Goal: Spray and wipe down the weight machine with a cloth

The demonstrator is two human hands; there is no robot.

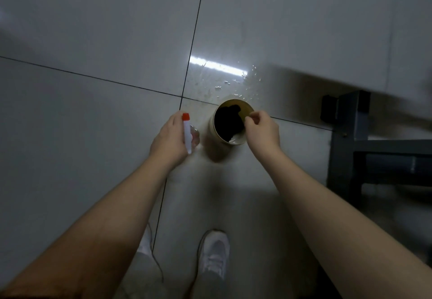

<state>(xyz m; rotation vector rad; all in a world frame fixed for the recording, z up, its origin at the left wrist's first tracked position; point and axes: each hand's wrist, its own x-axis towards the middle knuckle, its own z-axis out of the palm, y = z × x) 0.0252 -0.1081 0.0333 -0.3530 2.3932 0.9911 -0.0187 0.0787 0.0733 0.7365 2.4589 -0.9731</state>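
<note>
Head: left hand [168,136] around spray bottle [187,132]

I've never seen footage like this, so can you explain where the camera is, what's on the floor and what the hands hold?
There is no robot here. A person wears one camera on the head, looking down, so you see both bare arms and white shoes on a tiled floor. The left hand grips a clear spray bottle with a red cap. The right hand hovers with curled fingers over the rim of a round tin that stands on the floor with a dark cloth inside. I cannot tell whether that hand pinches the cloth. Water drops lie beyond the tin. At the right stands a grey metal frame, probably part of the weight machine.
</note>
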